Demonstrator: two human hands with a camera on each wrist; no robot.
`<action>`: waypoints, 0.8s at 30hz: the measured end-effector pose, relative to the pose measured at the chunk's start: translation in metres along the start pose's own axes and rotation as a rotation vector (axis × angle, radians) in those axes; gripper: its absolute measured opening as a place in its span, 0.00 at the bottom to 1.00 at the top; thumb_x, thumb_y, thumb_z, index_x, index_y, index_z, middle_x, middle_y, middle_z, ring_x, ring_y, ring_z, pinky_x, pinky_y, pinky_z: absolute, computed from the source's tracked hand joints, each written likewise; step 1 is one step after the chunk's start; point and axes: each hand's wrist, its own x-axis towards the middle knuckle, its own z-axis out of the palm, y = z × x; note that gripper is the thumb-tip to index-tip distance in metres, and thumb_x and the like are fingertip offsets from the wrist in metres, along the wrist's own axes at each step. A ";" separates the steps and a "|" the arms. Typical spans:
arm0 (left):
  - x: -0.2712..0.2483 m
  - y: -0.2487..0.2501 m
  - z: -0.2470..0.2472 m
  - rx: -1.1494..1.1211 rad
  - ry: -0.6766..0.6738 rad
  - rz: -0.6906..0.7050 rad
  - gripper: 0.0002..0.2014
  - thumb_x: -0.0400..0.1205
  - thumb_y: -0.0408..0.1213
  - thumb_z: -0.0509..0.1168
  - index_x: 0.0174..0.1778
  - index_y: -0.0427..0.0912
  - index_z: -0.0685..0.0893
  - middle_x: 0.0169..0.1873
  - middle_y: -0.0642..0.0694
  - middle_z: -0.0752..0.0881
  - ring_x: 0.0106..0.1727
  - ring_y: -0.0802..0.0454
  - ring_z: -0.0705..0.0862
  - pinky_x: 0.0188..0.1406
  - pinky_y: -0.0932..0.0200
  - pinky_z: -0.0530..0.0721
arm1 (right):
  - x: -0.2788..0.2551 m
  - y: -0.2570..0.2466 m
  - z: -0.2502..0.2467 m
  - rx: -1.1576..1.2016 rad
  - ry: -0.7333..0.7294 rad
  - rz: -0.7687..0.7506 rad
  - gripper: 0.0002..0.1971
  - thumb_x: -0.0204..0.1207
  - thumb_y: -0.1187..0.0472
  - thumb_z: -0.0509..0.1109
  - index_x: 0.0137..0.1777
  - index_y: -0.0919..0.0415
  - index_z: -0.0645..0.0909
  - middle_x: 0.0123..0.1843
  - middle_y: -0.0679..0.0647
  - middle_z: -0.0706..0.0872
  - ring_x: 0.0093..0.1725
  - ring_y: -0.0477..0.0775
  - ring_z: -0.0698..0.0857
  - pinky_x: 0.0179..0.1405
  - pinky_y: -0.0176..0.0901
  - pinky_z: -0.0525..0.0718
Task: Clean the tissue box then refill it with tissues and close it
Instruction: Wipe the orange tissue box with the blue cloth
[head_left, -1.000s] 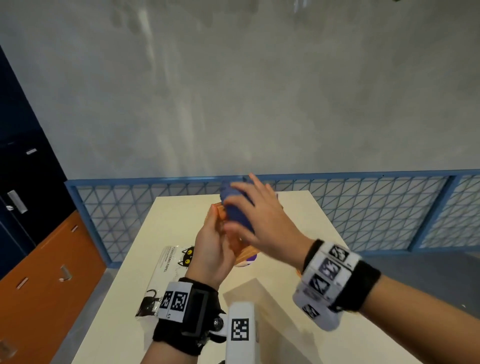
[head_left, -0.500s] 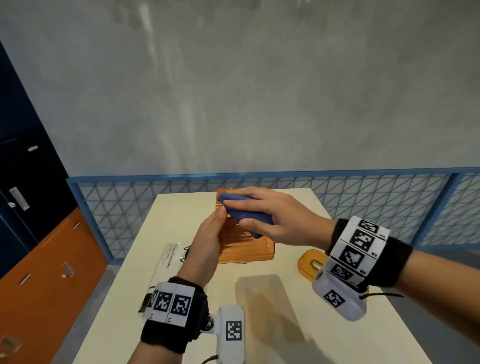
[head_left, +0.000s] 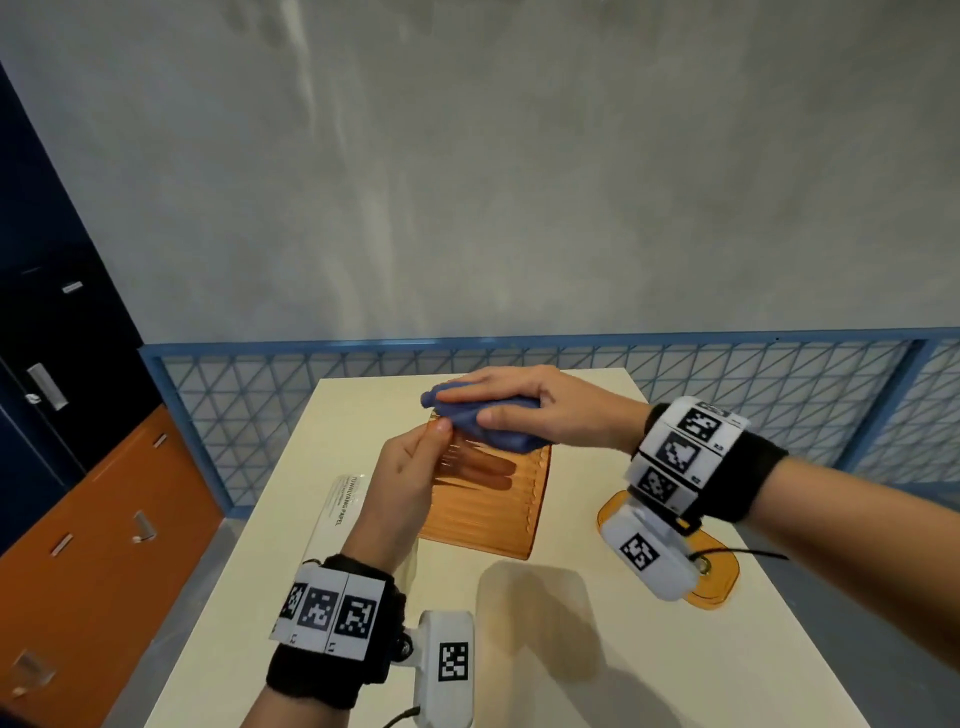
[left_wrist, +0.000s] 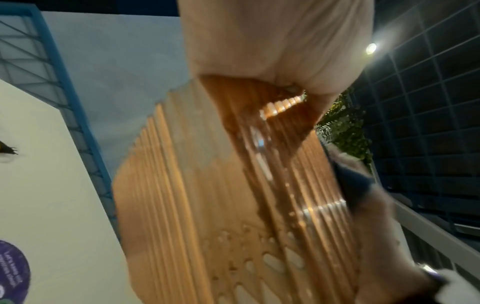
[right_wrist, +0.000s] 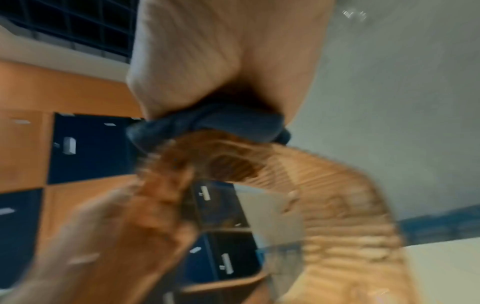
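Note:
A ribbed, see-through orange tissue box (head_left: 493, 504) is lifted off the cream table (head_left: 597, 649). My left hand (head_left: 410, 467) grips its left edge, thumb on top and fingers showing through the plastic. In the left wrist view the box (left_wrist: 197, 205) fills the frame. My right hand (head_left: 530, 405) holds a bunched blue cloth (head_left: 498, 434) against the box's far top end. The right wrist view shows the cloth (right_wrist: 221, 123) under the palm, on the box (right_wrist: 337, 205). The orange lid (head_left: 717, 571) lies on the table at the right, partly behind my right wrist camera.
A wrapped pack of tissues (head_left: 337, 514) with printed text lies on the table at the left, under my left forearm. A blue mesh railing (head_left: 779, 384) runs behind the table. Orange and dark blue lockers (head_left: 78, 467) stand at the left.
The box has gone from steeply tilted to lying flatter in my left hand. My right hand has slid the blue cloth along to the box's far end.

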 end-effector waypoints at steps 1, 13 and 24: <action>-0.004 0.002 0.003 0.012 -0.032 -0.002 0.19 0.88 0.36 0.51 0.41 0.39 0.86 0.30 0.43 0.92 0.33 0.49 0.90 0.40 0.56 0.87 | 0.002 0.005 -0.004 0.010 0.000 0.061 0.18 0.83 0.60 0.60 0.72 0.49 0.76 0.70 0.39 0.76 0.59 0.23 0.76 0.59 0.18 0.72; -0.005 -0.001 0.012 0.052 -0.075 0.051 0.14 0.78 0.45 0.55 0.39 0.44 0.85 0.28 0.50 0.88 0.31 0.60 0.84 0.34 0.65 0.80 | -0.015 -0.008 0.008 0.033 0.085 -0.072 0.18 0.81 0.59 0.64 0.69 0.45 0.77 0.69 0.32 0.75 0.65 0.27 0.74 0.62 0.17 0.73; -0.012 -0.014 0.038 -0.843 -0.017 -0.575 0.32 0.82 0.59 0.51 0.50 0.35 0.89 0.39 0.31 0.91 0.36 0.38 0.91 0.29 0.47 0.89 | -0.044 0.022 0.054 -0.236 0.264 -0.226 0.20 0.75 0.52 0.68 0.68 0.47 0.80 0.73 0.42 0.78 0.69 0.38 0.77 0.66 0.30 0.77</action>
